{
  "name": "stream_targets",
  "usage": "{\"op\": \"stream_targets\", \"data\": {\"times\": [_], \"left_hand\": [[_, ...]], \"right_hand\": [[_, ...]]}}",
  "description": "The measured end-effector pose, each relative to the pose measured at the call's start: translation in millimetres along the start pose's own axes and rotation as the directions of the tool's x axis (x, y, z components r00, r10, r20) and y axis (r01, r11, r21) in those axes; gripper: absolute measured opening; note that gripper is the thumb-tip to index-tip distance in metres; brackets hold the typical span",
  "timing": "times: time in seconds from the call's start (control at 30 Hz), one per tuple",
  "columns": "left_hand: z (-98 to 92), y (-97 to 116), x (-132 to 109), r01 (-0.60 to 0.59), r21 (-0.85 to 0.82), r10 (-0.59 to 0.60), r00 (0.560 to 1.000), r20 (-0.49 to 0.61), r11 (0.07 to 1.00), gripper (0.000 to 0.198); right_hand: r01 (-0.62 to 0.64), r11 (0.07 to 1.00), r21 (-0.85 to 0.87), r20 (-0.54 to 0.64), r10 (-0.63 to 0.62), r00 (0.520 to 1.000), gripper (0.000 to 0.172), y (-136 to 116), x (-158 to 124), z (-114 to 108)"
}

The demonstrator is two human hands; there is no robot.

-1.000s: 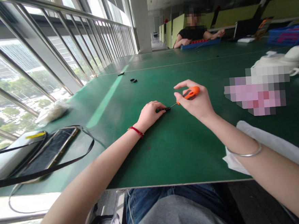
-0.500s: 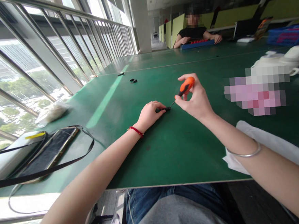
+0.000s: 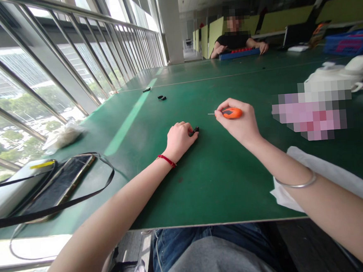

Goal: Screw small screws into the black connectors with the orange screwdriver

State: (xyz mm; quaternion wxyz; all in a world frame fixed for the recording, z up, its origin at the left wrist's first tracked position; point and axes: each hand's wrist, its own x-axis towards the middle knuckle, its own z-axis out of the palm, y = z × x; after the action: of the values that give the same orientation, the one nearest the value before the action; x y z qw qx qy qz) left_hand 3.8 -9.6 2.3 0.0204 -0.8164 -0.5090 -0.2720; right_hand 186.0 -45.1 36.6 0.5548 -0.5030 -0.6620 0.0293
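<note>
My left hand (image 3: 181, 140) rests on the green table (image 3: 210, 188), its fingers closed on a small black part (image 3: 195, 131). Most of that part is hidden by the fingers, so its exact kind does not show. To the right, my right hand (image 3: 241, 121) grips an orange and black screwdriver (image 3: 232, 113). The screwdriver lies nearly level, with its thin metal shaft pointing left, apart from the black part.
Several small black pieces (image 3: 162, 98) lie farther back on the table. Phones with a black strap (image 3: 89, 200) are at the left, near a plastic bag (image 3: 64, 137). White paper (image 3: 330, 175) is under my right forearm. Another person (image 3: 233, 41) sits across with a blue tray (image 3: 241, 54).
The screwdriver tip has come away from the black part. My right hand has lowered and turned the screwdriver from slanted to nearly level. The black part has tilted in my left fingers.
</note>
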Motion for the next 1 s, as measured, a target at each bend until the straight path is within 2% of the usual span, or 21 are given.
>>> {"op": "stream_targets", "data": {"times": [0.07,0.13,0.2,0.33,0.43,0.57,0.83,1.0], "left_hand": [[-0.4,2.4,-0.9,-0.078,-0.055,0.08,0.996,0.036,0.995,0.02],[-0.9,4.1,-1.3,-0.177,-0.158,0.19,0.979,0.069,0.971,0.019],[-1.1,3.8,-0.4,-0.235,-0.222,0.251,0.967,0.042,0.946,0.016],[2.1,-4.4,5.3,-0.205,-0.2,0.19,0.978,-0.089,0.958,0.014],[6.5,-11.7,9.7,-0.197,-0.215,0.198,0.98,-0.016,0.957,0.026],[8.9,-14.2,10.8,-0.183,-0.21,0.204,0.975,0.085,0.96,0.023],[3.0,-8.1,5.8,-0.172,-0.15,0.181,0.982,0.049,0.974,0.016],[2.1,-5.8,3.9,-0.178,-0.139,0.184,0.982,0.034,0.974,0.015]], "right_hand": [[0.02,1.0,0.012,0.012,-0.02,1.0,0.002,1.7,0.5,0.3],[0.028,0.999,0.033,0.007,-0.028,1.0,0.01,2.3,1.2,0.3],[0.028,0.998,0.062,-0.015,-0.027,1.0,0.016,1.8,1.8,0.2],[0.026,0.995,0.098,-0.038,-0.022,0.999,0.011,-1.2,1.8,0.5],[0.022,0.995,0.093,-0.039,-0.019,0.999,0.005,-1.8,1.2,2.1],[0.003,0.992,0.123,-0.038,0.002,0.999,0.013,-0.2,0.7,4.5],[0.023,0.986,0.167,-0.018,-0.02,1.0,0.017,-2.8,0.3,4.2],[-0.011,0.99,0.143,0.012,0.01,1.0,0.017,-2.9,0.0,4.1]]}}
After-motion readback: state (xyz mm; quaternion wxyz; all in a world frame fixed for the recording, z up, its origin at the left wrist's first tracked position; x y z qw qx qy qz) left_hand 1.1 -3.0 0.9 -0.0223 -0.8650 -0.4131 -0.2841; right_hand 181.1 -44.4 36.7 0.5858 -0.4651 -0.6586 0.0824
